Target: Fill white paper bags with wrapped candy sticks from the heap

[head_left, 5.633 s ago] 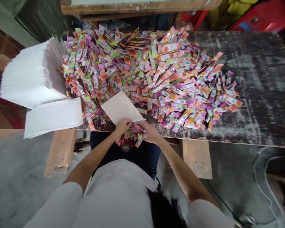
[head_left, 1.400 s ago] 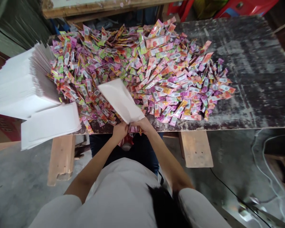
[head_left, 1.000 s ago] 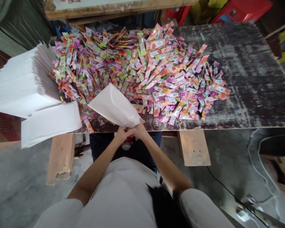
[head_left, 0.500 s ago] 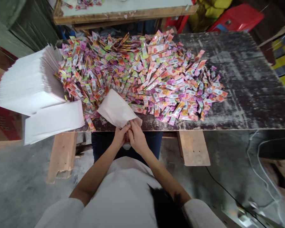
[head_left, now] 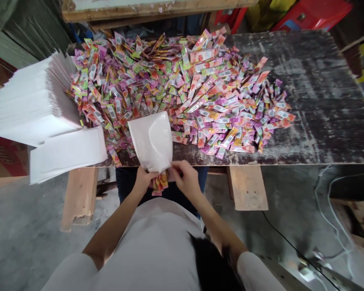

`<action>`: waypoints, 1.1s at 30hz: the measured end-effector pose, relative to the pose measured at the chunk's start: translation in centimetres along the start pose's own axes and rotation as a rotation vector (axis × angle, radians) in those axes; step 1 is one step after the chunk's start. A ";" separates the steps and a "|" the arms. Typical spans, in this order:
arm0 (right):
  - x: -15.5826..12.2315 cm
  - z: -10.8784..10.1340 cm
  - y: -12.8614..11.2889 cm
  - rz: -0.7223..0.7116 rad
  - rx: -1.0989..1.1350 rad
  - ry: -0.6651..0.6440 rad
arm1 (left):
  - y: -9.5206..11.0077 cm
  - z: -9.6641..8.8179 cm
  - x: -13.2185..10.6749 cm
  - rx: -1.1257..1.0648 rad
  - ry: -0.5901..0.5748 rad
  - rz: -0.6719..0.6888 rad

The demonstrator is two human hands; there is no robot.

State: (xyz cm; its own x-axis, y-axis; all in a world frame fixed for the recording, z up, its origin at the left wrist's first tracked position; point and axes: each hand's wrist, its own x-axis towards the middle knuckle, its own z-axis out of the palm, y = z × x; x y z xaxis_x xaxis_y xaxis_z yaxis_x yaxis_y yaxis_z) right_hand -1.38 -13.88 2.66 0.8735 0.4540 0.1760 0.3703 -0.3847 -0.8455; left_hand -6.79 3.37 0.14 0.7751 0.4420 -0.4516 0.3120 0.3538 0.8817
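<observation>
A white paper bag (head_left: 152,139) stands up off the near table edge, its mouth toward me. My left hand (head_left: 143,181) is closed on the left side of the bag's mouth. My right hand (head_left: 185,178) pinches the right side of the mouth. A bunch of colourful sachets (head_left: 159,184) sticks out of the mouth between my hands. Behind the bag a big heap of the same colourful sachets (head_left: 182,85) covers the dark worn table (head_left: 321,101).
A tall stack of white bags (head_left: 30,101) stands at the table's left end, with a smaller flat stack (head_left: 66,151) beside it overhanging the edge. Wooden trestle legs (head_left: 248,188) hold up the board. Cables (head_left: 330,190) lie on the concrete floor at right.
The bag has swung from leaning left to pointing straight away from me. My hands have dropped a little below the table edge, and the sachets now show at the bag's mouth.
</observation>
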 end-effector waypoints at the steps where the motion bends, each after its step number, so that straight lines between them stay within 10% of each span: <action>1: -0.6 0.4 0.2 -0.041 0.048 -0.066 | -0.3 -0.5 -0.2 0.041 0.058 0.036; 6: -4.7 1.9 1.5 -0.060 0.171 -0.197 | -2.0 -2.6 -3.1 0.325 0.170 0.096; 13: -8.8 1.7 2.5 0.165 0.296 -0.263 | -2.3 -6.8 -7.8 0.490 -0.257 -0.085; 20: -10.3 1.7 2.4 0.208 0.365 -0.401 | -2.3 -7.7 -8.9 0.712 -0.347 -0.058; 27: -9.6 2.8 2.7 0.293 0.398 -0.331 | -3.7 -7.5 -6.1 0.639 -0.454 0.019; 33: -6.1 2.2 0.5 0.381 0.586 -0.087 | -0.2 -7.0 -4.5 0.796 -0.354 -0.010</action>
State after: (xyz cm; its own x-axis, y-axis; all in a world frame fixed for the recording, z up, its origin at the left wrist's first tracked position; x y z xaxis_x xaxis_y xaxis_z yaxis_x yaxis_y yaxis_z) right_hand -7.25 -15.06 0.05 0.8709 0.4458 -0.2068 -0.2093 -0.0443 -0.9769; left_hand -14.17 7.10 1.05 0.8543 0.1133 -0.5073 0.5086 -0.3837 0.7707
